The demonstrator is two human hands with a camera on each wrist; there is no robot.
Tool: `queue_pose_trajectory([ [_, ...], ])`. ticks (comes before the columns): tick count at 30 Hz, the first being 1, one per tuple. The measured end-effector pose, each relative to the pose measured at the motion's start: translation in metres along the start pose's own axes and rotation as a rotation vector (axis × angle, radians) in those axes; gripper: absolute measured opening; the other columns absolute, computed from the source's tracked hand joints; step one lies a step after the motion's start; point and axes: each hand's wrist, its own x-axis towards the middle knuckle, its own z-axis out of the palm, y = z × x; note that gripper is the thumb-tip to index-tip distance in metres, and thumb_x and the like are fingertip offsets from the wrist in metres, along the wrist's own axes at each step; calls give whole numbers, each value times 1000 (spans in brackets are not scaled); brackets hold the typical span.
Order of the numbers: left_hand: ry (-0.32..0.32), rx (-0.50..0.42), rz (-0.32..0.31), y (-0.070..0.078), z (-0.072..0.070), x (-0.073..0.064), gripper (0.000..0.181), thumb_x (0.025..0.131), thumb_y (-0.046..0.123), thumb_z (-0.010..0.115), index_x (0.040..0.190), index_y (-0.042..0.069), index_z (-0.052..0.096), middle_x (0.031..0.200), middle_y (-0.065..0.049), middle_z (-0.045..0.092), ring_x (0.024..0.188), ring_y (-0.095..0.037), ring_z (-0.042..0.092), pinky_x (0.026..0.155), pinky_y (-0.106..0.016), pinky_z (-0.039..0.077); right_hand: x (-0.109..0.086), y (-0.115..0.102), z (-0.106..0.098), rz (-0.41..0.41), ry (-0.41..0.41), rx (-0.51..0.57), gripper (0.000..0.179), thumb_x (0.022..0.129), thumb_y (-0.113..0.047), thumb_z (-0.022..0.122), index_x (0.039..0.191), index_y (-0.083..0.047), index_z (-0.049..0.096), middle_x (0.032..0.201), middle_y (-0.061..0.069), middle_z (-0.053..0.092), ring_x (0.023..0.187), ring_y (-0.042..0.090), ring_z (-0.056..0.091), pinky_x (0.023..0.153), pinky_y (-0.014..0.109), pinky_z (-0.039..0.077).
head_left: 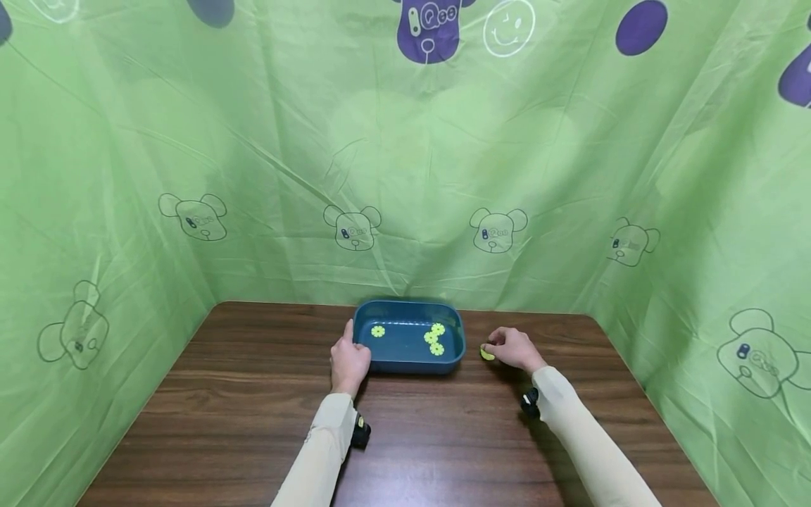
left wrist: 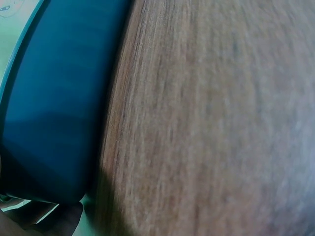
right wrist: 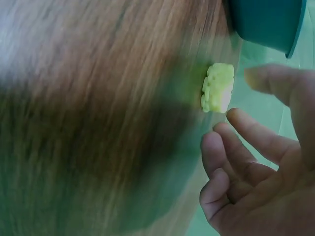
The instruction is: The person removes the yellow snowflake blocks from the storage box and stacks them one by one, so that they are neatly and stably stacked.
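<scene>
A dark teal rectangular basin [head_left: 405, 367] stands at the back of the wooden table. My left hand [head_left: 350, 362] grips its left end, thumb over the rim and index finger stretched along the side. In the left wrist view, fingertips [left wrist: 69, 216] show at the basin's corner [left wrist: 59, 108]. Right of the basin, my right hand [head_left: 512, 348] is at a yellow-green flower-shaped piece [head_left: 486, 353]. The right wrist view shows this piece [right wrist: 219, 88] between parted thumb and index finger, with the index fingertip right at its edge. The other fingers are bent.
Several yellow-green flower pieces lie in the basin: a lone one [head_left: 378, 331] at the left and a cluster [head_left: 434, 338] at the right. Green printed cloth [head_left: 405, 176] encloses the table [head_left: 253, 394] at the back and both sides.
</scene>
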Motion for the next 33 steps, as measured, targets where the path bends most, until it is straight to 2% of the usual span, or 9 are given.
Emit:
queue_pose_trajectory([
  [3,-9,3,-4,-1,1,0,69,85,5,48,153,12,45,123,-29,66,111,-51,63,95,-58,49,1,0,3,-44,-8,-46,37,86,-35,77,108,-7,72,98,7,72,85,20,65,76,39,52],
  [11,-15,-5,-11,1,-1,-1,68,86,5,48,154,13,45,127,-28,65,113,-50,63,96,-57,49,-1,-10,9,-20,-24,-140,28,83,-31,80,101,-11,72,91,3,68,80,20,58,70,37,47],
  [18,3,-4,-5,0,0,0,68,85,5,48,153,12,47,124,-29,66,111,-51,63,96,-57,50,-4,-14,10,-13,-19,-165,28,84,-29,79,102,-9,72,92,6,68,79,22,58,67,37,46],
  [33,-19,-7,-15,2,-3,0,69,85,6,48,154,13,45,128,-28,65,113,-50,63,97,-57,49,-6,-18,9,-3,-16,-178,27,83,-29,79,100,-9,72,90,5,66,79,22,58,67,37,46],
])
